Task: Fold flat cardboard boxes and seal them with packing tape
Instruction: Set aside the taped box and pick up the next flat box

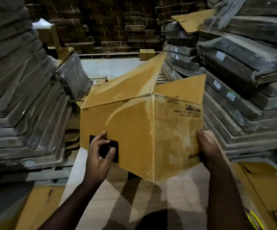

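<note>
A brown cardboard box (134, 127) is held tilted in front of me, one corner edge facing me, with two flaps (129, 85) standing up at its far end. My left hand (98, 156) sits at the lower left of the box's left face, its fingers curled round a flat black object (112, 146) that lies against the cardboard. My right hand (207, 146) grips the box's right edge, thumb on the printed face and fingers hidden behind it. No roll of tape shows.
Tall stacks of wrapped flat cardboard rise on the left (18, 80) and right (250, 80), leaving a narrow aisle. More stacks (109, 22) fill the back, with a small box (147, 54) before them. Pale flat cardboard (134, 200) lies under the box, loose cartons (259, 180) at lower right.
</note>
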A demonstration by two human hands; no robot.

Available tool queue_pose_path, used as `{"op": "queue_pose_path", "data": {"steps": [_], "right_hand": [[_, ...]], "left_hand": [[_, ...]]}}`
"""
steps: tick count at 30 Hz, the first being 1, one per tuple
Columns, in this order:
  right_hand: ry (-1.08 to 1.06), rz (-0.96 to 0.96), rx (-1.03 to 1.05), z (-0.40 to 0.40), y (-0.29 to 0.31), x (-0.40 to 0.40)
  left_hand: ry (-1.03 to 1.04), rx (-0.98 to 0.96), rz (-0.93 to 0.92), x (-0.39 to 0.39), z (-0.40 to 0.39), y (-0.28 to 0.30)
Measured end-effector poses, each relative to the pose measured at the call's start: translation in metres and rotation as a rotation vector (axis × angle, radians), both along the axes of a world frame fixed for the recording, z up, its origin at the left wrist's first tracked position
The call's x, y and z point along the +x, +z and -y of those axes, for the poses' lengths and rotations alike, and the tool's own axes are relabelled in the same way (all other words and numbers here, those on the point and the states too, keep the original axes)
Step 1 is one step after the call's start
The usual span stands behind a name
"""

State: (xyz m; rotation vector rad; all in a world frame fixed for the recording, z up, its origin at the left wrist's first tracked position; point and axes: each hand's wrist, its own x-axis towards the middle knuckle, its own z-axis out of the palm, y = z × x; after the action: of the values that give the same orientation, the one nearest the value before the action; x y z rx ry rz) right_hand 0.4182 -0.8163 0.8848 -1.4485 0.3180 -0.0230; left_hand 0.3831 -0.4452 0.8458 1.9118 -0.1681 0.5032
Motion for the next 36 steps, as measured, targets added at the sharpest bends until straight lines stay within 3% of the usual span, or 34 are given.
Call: {"op": "queue_pose_path", "data": {"steps": [2,7,10,13,18,20,22,23,25,29,31,34,36], "right_hand": [[-0.025,0.051,-0.091,-0.004,-0.004,0.001],[-0.016,-0.068,-0.023,-0.027,-0.029,-0.004],[-0.004,-0.084,-0.05,-0.051,-0.031,-0.013],[-0.042,-0.033,-0.074,-0.076,-0.031,-0.027],[-0.191,0.353,-0.622,-0.134,-0.034,-0.058],[-0.035,0.239,-0.829,-0.154,-0.033,-0.061],[0.177,-0.014,-1.022,-0.157,-0.037,-0.052],[0.245,-0.084,-1.101,-0.154,-0.039,-0.045],[0.305,-0.034,-1.153,-0.142,-0.039,-0.035],[0.394,0.371,-1.089,-0.115,-0.023,-0.032],[0.448,0.558,-1.141,-0.101,-0.016,-0.034],[0.461,0.516,-1.089,-0.069,-0.022,-0.036],[0.477,0.404,-1.015,-0.039,-0.032,-0.039]], "left_hand": [[0.013,0.059,-0.008,0.007,0.002,0.007],[-0.069,0.257,-0.17,0.018,0.013,0.012],[-0.18,0.454,-0.234,0.009,0.028,-0.006],[-0.22,0.514,-0.328,0.004,0.039,-0.034],[-0.219,0.55,-0.31,0.014,0.038,-0.055],[-0.215,0.547,-0.267,0.02,0.037,-0.057],[-0.184,0.528,-0.225,0.024,0.035,-0.059],[-0.157,0.509,-0.222,0.025,0.033,-0.058],[-0.095,0.446,-0.23,0.029,0.026,-0.052],[0.106,0.25,-0.179,0.041,0.002,-0.023],[0.273,0.05,-0.161,0.049,-0.017,-0.004],[0.522,-0.476,-0.213,0.067,-0.065,0.013],[0.673,-0.628,-0.306,0.075,-0.101,0.01]]}}
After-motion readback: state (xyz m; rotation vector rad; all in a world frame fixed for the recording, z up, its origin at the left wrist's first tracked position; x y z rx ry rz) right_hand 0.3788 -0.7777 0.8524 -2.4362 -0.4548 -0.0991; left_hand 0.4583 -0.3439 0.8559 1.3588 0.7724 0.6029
